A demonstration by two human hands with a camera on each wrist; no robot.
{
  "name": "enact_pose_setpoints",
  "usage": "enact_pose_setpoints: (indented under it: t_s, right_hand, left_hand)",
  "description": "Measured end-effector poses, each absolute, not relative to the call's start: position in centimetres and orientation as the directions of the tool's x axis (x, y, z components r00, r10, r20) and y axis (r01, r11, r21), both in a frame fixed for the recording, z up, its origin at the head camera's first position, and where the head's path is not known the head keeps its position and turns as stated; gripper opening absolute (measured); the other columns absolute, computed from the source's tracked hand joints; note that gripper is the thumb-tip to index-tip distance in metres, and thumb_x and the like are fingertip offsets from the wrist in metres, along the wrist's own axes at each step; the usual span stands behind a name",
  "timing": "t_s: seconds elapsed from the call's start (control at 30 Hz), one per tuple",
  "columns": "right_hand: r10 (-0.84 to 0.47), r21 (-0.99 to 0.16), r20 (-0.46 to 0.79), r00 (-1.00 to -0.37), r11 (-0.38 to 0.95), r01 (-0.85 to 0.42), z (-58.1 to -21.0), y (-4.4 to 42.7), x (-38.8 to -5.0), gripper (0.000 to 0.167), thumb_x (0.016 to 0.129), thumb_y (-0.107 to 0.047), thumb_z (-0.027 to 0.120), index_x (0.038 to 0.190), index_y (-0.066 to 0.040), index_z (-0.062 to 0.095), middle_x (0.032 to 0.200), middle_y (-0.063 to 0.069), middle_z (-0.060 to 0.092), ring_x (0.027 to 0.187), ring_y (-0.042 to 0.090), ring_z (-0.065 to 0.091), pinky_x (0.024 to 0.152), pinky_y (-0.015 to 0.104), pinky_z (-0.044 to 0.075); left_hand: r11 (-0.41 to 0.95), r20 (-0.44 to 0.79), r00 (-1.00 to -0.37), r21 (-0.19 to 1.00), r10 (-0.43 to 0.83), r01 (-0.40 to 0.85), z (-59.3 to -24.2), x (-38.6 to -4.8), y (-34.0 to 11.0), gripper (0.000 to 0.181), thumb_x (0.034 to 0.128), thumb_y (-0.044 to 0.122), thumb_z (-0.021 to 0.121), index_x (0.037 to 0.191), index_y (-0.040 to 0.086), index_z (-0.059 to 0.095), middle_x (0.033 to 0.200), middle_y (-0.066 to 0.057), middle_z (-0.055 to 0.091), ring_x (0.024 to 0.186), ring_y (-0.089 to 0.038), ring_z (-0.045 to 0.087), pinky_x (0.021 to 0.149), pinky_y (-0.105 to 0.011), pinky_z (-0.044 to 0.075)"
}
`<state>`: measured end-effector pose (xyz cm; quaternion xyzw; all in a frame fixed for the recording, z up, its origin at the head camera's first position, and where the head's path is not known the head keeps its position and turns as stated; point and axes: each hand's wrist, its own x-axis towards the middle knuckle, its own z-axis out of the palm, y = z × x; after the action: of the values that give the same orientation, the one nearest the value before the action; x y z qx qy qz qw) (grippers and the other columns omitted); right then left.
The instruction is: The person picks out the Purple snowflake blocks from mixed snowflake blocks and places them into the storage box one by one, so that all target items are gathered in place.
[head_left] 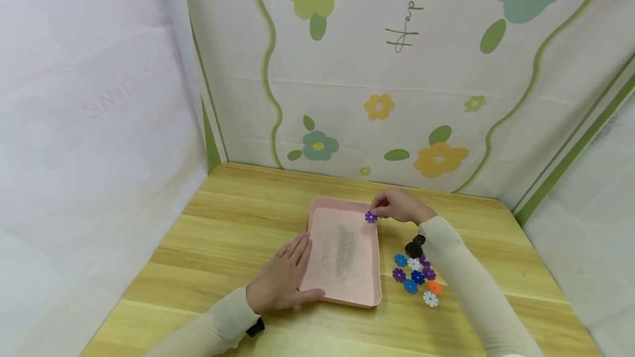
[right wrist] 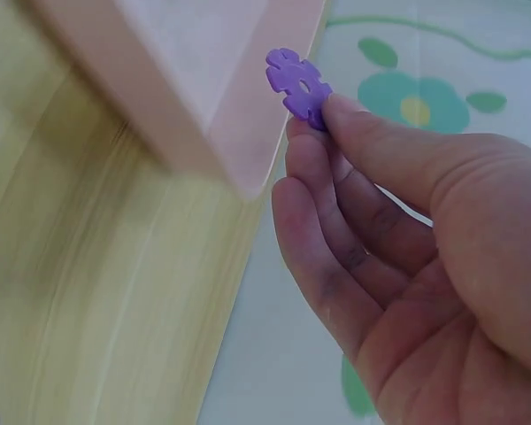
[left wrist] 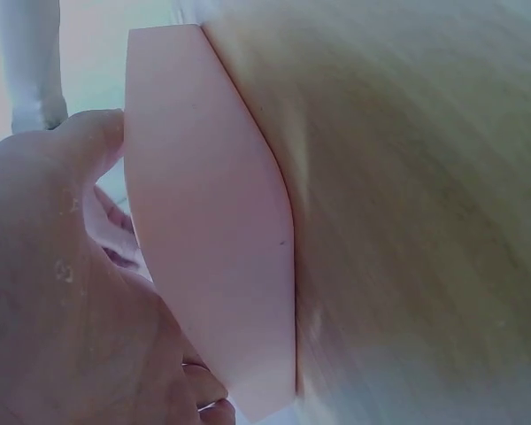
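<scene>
My right hand (head_left: pixel 399 205) pinches a purple notched plastic disc (head_left: pixel 370 217) between thumb and fingertips, over the far right corner of a pink tray (head_left: pixel 347 297). In the right wrist view, the same purple disc (right wrist: pixel 297 85) tilts up from the fingertips, with its small centre hole showing. My left hand (head_left: pixel 284 277) rests on the tray's near left edge, fingers stretched along the side and thumb across the near corner. The left wrist view has the thumb (left wrist: pixel 93 142) touching the rim of the tray (left wrist: pixel 208 195).
Several notched discs lie in a loose cluster right of the tray, among them an orange disc (head_left: pixel 434 287), a white disc (head_left: pixel 430 298) and a light blue disc (head_left: pixel 410 286). The right forearm passes over part of them. A flower-printed cloth (head_left: pixel 337 70) hangs behind the wooden table (head_left: pixel 238 219).
</scene>
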<state>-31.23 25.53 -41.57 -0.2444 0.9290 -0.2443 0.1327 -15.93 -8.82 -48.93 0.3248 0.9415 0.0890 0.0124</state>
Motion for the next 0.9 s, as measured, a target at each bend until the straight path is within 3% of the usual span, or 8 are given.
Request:
enact_pose_setpoints:
  t_s: [0.43,0.73,0.9]
  right_hand:
    - [-0.508,-0.537,-0.137,-0.85,0.759,-0.367,-43.5,17.4,-33.5,0.012,0.102,-0.016,0.071,0.1,-0.012,0.082,0.093,0.003,0.079,0.079,0.013,0.066,0.07,0.026,0.054]
    - [-0.418,-0.593,-0.039,-0.908,0.741,-0.316,-46.8,14.4,-33.7,0.012,0.099,-0.013,0.074,0.103,-0.006,0.084,0.095,0.006,0.081,0.081,0.012,0.069,0.07,0.024,0.059]
    - [-0.343,-0.667,-0.045,-0.938,0.71,-0.227,-47.9,13.4,-33.3,0.014,0.101,-0.013,0.072,0.103,-0.005,0.084,0.097,0.009,0.08,0.078,0.014,0.067,0.07,0.025,0.058]
  left_hand:
    - [0.773,0.034,-0.787,0.163,0.616,0.613,-49.1,-16.0,-8.9,0.108,0.0984,0.077,0.048,0.164,-0.007,0.027,0.174,-0.026,0.021,0.163,-0.038,0.025,0.13,-0.051,0.033]
    - [0.771,0.041,-0.783,0.151,0.62,0.618,-48.9,-15.9,-8.8,0.109,0.0987,0.079,0.044,0.163,-0.007,0.029,0.173,-0.026,0.024,0.162,-0.038,0.028,0.129,-0.05,0.035]
    - [0.774,0.041,-0.786,0.154,0.617,0.615,-48.8,-15.9,-8.9,0.108,0.0986,0.079,0.045,0.163,-0.007,0.029,0.173,-0.026,0.024,0.162,-0.039,0.028,0.129,-0.05,0.035]
